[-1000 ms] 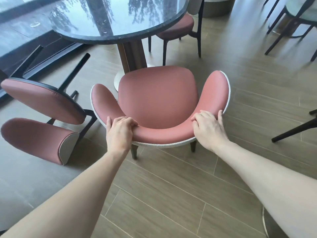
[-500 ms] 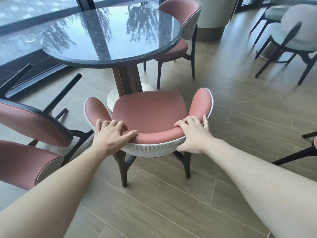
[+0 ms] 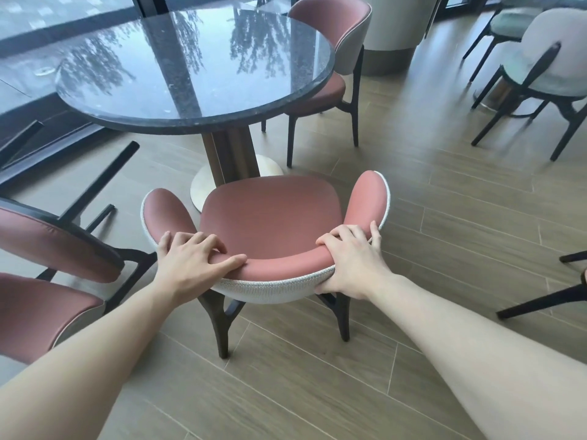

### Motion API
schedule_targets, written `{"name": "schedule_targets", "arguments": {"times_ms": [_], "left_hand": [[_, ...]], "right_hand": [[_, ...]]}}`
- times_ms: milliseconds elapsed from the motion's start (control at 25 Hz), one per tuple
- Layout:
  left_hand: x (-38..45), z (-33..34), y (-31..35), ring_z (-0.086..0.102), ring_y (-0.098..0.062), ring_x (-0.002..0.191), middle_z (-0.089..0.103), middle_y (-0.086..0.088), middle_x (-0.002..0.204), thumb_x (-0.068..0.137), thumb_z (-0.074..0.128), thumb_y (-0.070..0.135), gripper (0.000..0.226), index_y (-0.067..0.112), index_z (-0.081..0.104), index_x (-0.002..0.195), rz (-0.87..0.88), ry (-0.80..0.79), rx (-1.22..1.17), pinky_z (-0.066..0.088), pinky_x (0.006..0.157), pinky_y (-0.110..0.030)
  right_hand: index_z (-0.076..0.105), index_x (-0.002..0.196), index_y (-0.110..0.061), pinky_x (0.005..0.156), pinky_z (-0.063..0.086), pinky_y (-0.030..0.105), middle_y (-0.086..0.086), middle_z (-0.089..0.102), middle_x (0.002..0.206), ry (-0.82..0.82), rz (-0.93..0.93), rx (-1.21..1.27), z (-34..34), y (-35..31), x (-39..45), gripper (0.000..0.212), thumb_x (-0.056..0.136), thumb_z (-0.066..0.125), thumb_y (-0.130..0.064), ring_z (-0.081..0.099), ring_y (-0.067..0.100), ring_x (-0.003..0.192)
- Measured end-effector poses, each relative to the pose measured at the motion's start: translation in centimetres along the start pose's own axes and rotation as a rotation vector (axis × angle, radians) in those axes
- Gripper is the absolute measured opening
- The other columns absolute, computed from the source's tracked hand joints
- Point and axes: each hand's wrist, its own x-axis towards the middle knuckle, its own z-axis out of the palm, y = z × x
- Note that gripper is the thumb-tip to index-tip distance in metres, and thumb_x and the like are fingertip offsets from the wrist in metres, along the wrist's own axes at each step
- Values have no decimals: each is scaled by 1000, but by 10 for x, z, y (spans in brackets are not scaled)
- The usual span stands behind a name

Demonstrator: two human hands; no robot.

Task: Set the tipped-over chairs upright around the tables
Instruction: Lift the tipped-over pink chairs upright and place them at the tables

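Gripping pink chair (image 3: pixel 270 223) — both hands

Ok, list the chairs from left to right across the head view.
Tipped-over pink chair → upright pink chair held by both hands → pink chair behind the table → grey chair.

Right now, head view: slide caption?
Both hands grip upright pink chair facing round table; tipped chair left.
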Motion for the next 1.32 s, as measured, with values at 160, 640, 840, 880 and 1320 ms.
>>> {"name": "schedule_targets", "arguments": {"times_ms": [160,640,840,880,1320], "left_hand": [[1,0,-3,40,-21,129,51,19,102,57,18,99,75,44,54,92,27,-19,4,4,116,-47],[7,-6,-18,62,-17,99,64,17,99,49,55,91,83,33,57,109,543,-50,241,33,106,-39],[18,-7,-13,68,-15,92,72,18,99,59,50,87,73,38,61,113,569,-62,236,47,91,-34],[18,-9,-11,68,-16,93,72,16,99,60,48,87,74,37,61,113,556,-94,257,48,90,-34],[2,-9,1,65,-17,77,68,12,75,53,50,86,69,34,65,97,475,-81,228,36,64,-28]], "right_hand": [[44,139,-35,115,-8,62,-5,42,137,-71,25,-29,-6,-4,2,96,54,77,-66,24,18,140],[47,131,-22,121,8,44,-4,52,128,-108,-167,-254,-11,-4,11,65,72,70,-40,45,20,128],[49,130,-33,114,19,35,-13,57,121,-113,-267,-174,-8,12,22,63,70,67,-43,49,16,120],[49,129,-34,112,20,35,-13,57,119,-112,-273,-173,-8,12,23,61,71,67,-43,50,16,118],[50,126,-33,107,27,38,-8,58,114,-172,-243,-198,-16,5,14,55,74,68,-36,50,22,113]]}}
